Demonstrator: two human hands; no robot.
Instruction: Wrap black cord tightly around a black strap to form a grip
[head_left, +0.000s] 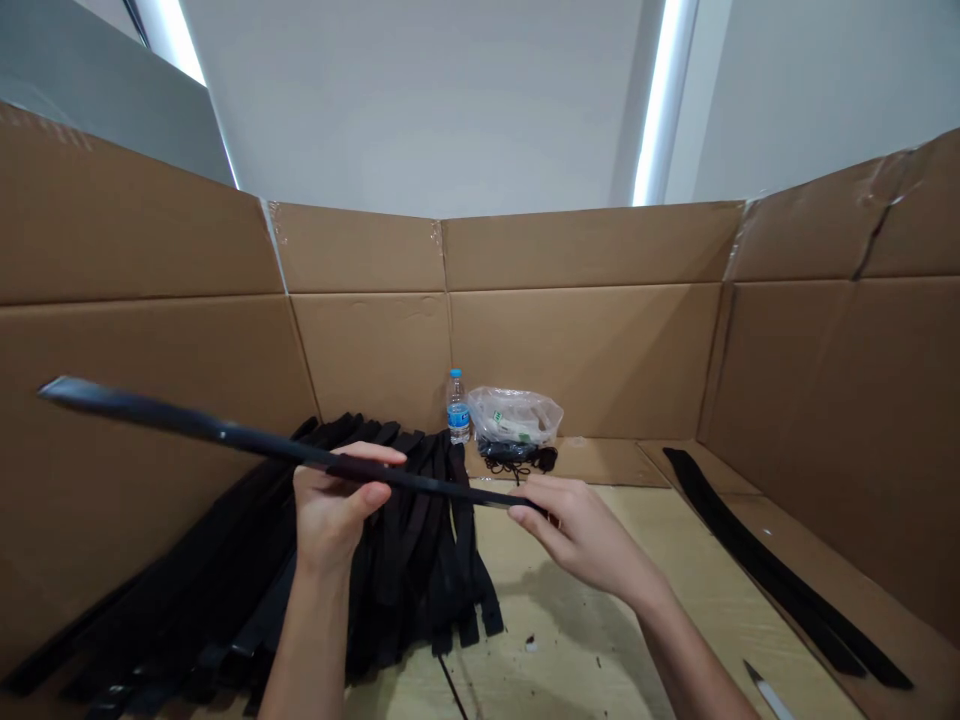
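Observation:
A long, narrow black strip (442, 487) is held up in front of me, slanting from the upper left down to the right. My left hand (330, 515) grips it near its middle, thumb on one side and fingers on the other. At its right end, my right hand (585, 530) pinches it between thumb and fingers. The far left end sticks out free in the air. Beneath the left hand lies a large heap of similar black strips (225, 570), some overlapping and fanned out towards the right.
Tall cardboard walls (585, 340) enclose the table (690, 540). At the back stand a water bottle (457, 410) and a clear plastic bag (517, 415) beside black cord (514, 462). Two black strips (780, 570) lie at right, near a pointed blade-like tool (766, 690).

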